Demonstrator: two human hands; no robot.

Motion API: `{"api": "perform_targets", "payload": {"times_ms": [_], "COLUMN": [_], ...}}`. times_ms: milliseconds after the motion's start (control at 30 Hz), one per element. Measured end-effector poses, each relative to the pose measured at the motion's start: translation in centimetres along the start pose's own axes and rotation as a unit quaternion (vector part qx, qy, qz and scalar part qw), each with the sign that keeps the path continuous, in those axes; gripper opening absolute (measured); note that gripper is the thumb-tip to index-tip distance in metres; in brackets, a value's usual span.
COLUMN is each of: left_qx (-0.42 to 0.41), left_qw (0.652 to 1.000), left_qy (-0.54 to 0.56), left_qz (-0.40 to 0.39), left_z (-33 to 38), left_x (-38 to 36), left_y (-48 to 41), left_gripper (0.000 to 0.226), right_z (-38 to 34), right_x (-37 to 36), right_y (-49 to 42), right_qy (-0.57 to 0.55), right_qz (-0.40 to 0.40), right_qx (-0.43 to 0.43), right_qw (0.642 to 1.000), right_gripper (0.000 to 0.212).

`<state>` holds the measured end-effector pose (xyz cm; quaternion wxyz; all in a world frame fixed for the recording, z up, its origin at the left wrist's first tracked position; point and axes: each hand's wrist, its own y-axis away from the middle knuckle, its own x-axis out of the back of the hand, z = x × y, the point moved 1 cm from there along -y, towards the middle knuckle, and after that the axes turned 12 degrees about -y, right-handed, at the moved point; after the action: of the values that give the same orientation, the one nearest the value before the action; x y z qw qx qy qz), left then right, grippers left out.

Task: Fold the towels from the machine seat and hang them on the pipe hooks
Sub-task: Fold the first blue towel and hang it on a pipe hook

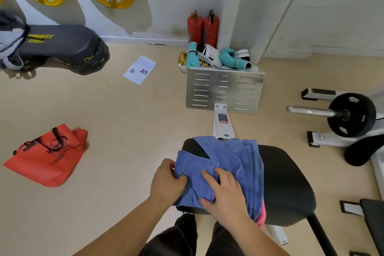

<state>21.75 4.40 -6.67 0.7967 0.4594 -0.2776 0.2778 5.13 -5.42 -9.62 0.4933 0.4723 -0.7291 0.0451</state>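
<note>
A blue towel lies crumpled on the black machine seat. A pink towel peeks out from under its right edge. My left hand pinches the towel's left edge, thumb on top. My right hand lies palm down on the blue towel with fingers spread, pressing it onto the seat. No pipe hooks show in the head view.
A metal footplate stands beyond the seat, with boxing gloves and two red extinguishers behind it. A red bag and a paper lie on the floor at left. A barbell with a plate is at right.
</note>
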Motion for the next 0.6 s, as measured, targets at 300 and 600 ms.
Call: {"api": "perform_targets", "payload": {"times_ms": [300, 600], "left_qx": [-0.151, -0.196], "left_qw": [0.985, 0.972], "left_qy": [-0.08, -0.116], "left_qz": [0.006, -0.05], "left_z": [3.9, 4.2], "left_x": [-3.2, -5.1], "left_y": [3.3, 1.6], "left_gripper": [0.045, 0.041], "right_z": [0.0, 0.6], "right_x": [3.5, 5.6], "right_y": [-0.1, -1.5], "right_qy": [-0.205, -0.393], "right_qz": [-0.028, -0.032], "right_qx": [-0.04, -0.172], "right_qw": [0.977, 0.903], "right_gripper": [0.063, 0.031]}}
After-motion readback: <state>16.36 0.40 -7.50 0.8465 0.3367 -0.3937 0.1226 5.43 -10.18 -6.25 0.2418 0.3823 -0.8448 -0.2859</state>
